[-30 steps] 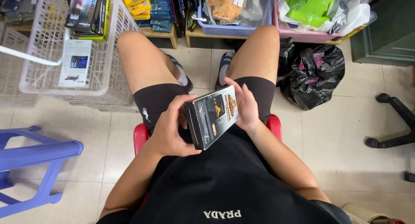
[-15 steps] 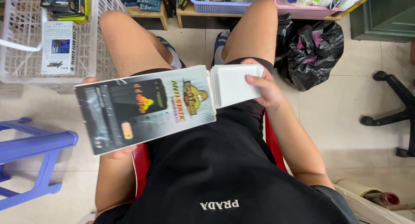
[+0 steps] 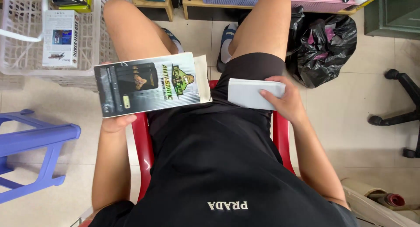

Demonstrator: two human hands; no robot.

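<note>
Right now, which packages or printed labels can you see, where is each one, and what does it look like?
Flat dark rectangular package with green-and-yellow emblem: held in the left hand, over the left thigh.
Plain white flat sleeve: under the right hand, on the right thigh.
White upright box with small blue picture: inside the white wire basket, upper left.

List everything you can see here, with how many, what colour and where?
Flat printed box: one, dark grey with green, in the left hand, over the left thigh.
Pale packet: one, light grey, on the right thigh under the right hand.
Chair: one, red, under the person.
Stool: one, blue, far left.
Basket: one, white, upper left.
Bag: one, black, upper right.
Left hand: holds the box.
Right hand: rests on the packet.
</note>
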